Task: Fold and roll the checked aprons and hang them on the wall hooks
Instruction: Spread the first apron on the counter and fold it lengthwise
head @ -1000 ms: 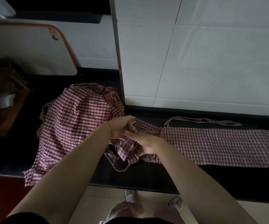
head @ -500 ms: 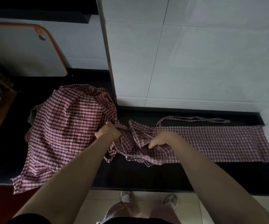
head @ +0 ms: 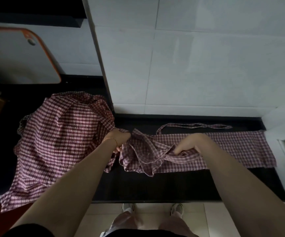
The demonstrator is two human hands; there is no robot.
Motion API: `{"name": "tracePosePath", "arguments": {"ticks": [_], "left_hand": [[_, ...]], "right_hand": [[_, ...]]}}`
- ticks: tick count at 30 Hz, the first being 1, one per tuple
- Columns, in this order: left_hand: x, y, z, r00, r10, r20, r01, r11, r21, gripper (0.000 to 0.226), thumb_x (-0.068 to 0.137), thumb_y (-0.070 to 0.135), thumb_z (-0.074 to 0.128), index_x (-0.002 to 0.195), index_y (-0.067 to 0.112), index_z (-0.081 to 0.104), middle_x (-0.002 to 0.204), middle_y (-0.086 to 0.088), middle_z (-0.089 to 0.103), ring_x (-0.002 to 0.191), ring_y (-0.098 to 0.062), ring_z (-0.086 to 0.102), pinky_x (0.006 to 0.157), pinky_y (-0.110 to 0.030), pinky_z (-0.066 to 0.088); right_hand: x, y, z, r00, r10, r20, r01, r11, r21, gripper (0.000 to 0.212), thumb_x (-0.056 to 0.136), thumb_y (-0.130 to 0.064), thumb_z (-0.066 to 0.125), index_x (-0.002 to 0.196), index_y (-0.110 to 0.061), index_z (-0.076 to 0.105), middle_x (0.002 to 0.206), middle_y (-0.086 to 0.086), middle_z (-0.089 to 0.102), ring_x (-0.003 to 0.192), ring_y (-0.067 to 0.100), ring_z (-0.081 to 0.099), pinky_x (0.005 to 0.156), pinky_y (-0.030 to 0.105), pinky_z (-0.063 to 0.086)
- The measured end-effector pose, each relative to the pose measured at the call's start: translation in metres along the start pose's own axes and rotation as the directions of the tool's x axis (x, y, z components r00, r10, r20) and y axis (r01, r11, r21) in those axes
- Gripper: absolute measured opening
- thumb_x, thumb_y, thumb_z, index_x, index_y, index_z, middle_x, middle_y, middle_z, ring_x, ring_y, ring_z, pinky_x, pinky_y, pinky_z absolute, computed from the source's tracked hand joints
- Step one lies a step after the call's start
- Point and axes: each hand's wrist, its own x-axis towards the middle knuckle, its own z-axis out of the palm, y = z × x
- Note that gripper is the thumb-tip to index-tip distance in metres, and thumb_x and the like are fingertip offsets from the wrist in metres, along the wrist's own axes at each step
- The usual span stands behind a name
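A red-and-white checked apron lies folded into a long strip on the black counter, its tie strap looped behind it. My left hand grips the bunched left end of this apron. My right hand pinches a fold of the same cloth further right. The stretch between my hands is crumpled and loose. A second checked apron lies in an untidy heap on the left, its corner hanging over the counter's front edge.
A white cutting board with an orange rim leans against the wall at the back left. White tiled wall rises behind the counter, with a protruding corner edge. My shoes show on the pale floor tiles below the counter edge.
My hands have drawn apart, the left staying at the bunched end, the right sliding rightward along the apron, which spreads the gathered cloth. The view shifted slightly right.
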Motion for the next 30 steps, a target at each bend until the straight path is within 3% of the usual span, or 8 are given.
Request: {"name": "tracePosePath", "arguments": {"ticks": [5, 8, 14, 17, 19, 21, 24, 30], "left_hand": [[-0.011, 0.042, 0.041, 0.993, 0.081, -0.090, -0.061, 0.978, 0.199, 0.075, 0.086, 0.065, 0.053, 0.122, 0.001, 0.059, 0.097, -0.012, 0.064, 0.087, -0.029, 0.063, 0.077, -0.033, 0.050], [-0.020, 0.058, 0.064, 0.948, 0.097, -0.303, 0.005, 0.948, 0.318, 0.098, 0.089, 0.075, 0.039, 0.151, 0.002, 0.025, 0.124, -0.015, 0.063, 0.108, -0.034, 0.062, 0.078, -0.036, 0.041], [-0.015, 0.052, 0.104, 0.870, 0.190, -0.455, -0.014, 0.931, 0.364, 0.063, 0.101, 0.038, 0.036, 0.153, 0.010, 0.016, 0.143, -0.020, 0.041, 0.118, -0.038, 0.051, 0.079, -0.045, 0.043], [-0.007, 0.040, 0.115, 0.931, 0.050, -0.361, 0.062, 0.954, 0.293, 0.062, 0.098, 0.044, 0.043, 0.148, 0.010, 0.030, 0.147, -0.021, 0.036, 0.131, -0.039, 0.040, 0.099, -0.050, 0.042], [0.000, 0.033, 0.117, 0.959, -0.051, -0.279, 0.073, 0.995, 0.070, 0.072, 0.094, 0.049, 0.053, 0.147, 0.007, 0.030, 0.144, -0.021, 0.043, 0.127, -0.040, 0.047, 0.098, -0.046, 0.045], [0.003, 0.031, 0.117, 0.971, -0.120, -0.209, 0.070, 0.970, -0.232, 0.087, 0.087, 0.052, 0.064, 0.148, 0.003, 0.026, 0.141, -0.019, 0.048, 0.123, -0.039, 0.053, 0.095, -0.043, 0.049], [0.005, 0.030, 0.111, 0.976, -0.165, -0.145, 0.072, 0.862, -0.502, 0.115, 0.067, 0.052, 0.083, 0.149, 0.002, 0.020, 0.137, -0.015, 0.052, 0.117, -0.037, 0.058, 0.094, -0.048, 0.054], [0.004, 0.026, 0.098, 0.953, -0.032, -0.301, -0.010, 0.990, -0.137, 0.079, 0.083, 0.026, 0.069, 0.150, 0.018, 0.027, 0.139, -0.014, 0.047, 0.120, -0.035, 0.053, 0.090, -0.040, 0.049]], "right_hand": [[-0.014, 0.067, -0.035, 0.963, 0.100, -0.251, -0.137, 0.981, -0.135, 0.076, 0.086, -0.048, 0.069, 0.145, -0.006, 0.044, 0.143, 0.015, 0.048, 0.121, 0.028, 0.054, 0.101, 0.035, 0.046], [0.000, 0.109, -0.051, 0.936, 0.163, -0.313, -0.219, 0.964, -0.150, 0.059, 0.092, -0.038, 0.066, 0.139, -0.005, 0.052, 0.121, 0.011, 0.057, 0.097, 0.021, 0.057, 0.090, 0.031, 0.048], [0.042, 0.137, -0.058, 0.832, 0.129, -0.540, -0.236, 0.963, -0.133, 0.035, 0.086, -0.014, 0.063, 0.120, -0.006, 0.063, 0.097, 0.010, 0.059, 0.082, 0.022, 0.056, 0.078, 0.038, 0.052], [0.042, 0.101, -0.049, 0.850, -0.095, -0.518, -0.053, 0.964, -0.262, 0.020, 0.091, -0.014, 0.058, 0.109, -0.010, 0.063, 0.090, 0.004, 0.055, 0.084, 0.021, 0.058, 0.081, 0.035, 0.054], [0.039, 0.074, -0.038, 0.755, -0.291, -0.587, 0.153, 0.950, -0.274, 0.011, 0.096, -0.014, 0.050, 0.089, -0.012, 0.058, 0.086, 0.002, 0.056, 0.078, 0.020, 0.056, 0.070, 0.031, 0.048], [0.036, 0.048, -0.024, 0.708, -0.393, -0.587, 0.387, 0.911, -0.143, 0.019, 0.096, -0.015, 0.049, 0.080, -0.009, 0.059, 0.081, 0.006, 0.060, 0.072, 0.022, 0.057, 0.060, 0.029, 0.042], [0.034, 0.015, -0.007, 0.747, -0.453, -0.485, 0.579, 0.803, 0.142, 0.028, 0.094, -0.023, 0.055, 0.105, -0.001, 0.069, 0.107, 0.017, 0.069, 0.095, 0.030, 0.065, 0.082, 0.037, 0.052], [0.038, -0.009, 0.011, 0.846, -0.418, -0.332, 0.492, 0.852, 0.181, 0.061, 0.094, -0.040, 0.065, 0.141, -0.005, 0.047, 0.136, 0.013, 0.056, 0.119, 0.027, 0.057, 0.095, 0.036, 0.047]]}}
